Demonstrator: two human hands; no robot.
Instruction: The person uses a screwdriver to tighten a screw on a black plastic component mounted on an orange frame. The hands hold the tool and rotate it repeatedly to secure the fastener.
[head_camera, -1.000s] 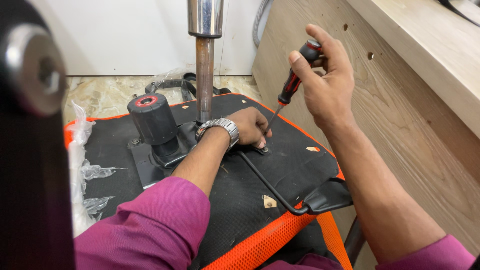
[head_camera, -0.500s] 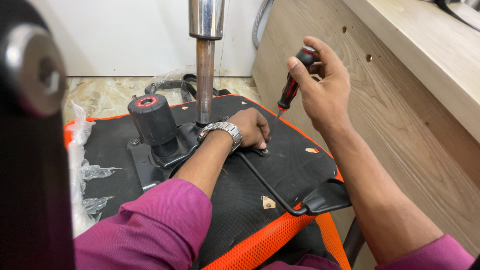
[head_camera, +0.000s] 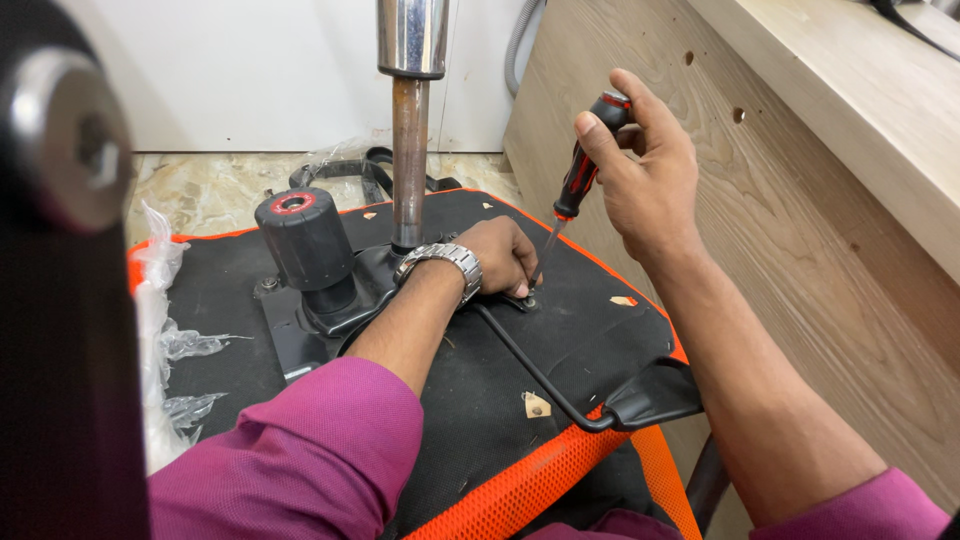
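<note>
Screwdriver (head_camera: 580, 175), red/black handle, sits at approx 1 o'clock of the seat underside (head_camera: 560, 330), tip down on a screw (head_camera: 529, 300) near centre. My right hand (head_camera: 645, 170) grips the handle tight. My left hand (head_camera: 505, 255), fingers curled, presses the black bracket (head_camera: 500, 318) w/ the screw. Chrome gas post (head_camera: 410, 110) at 11 o'clock, black knob (head_camera: 300, 235) at 9.

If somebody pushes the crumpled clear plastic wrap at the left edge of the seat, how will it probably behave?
The crumpled clear plastic wrap looks thin and creased, so it is probably floppy and very light. It would likely slide and crumple further over the black underside of the orange-edged seat rather than keep its shape.
</note>
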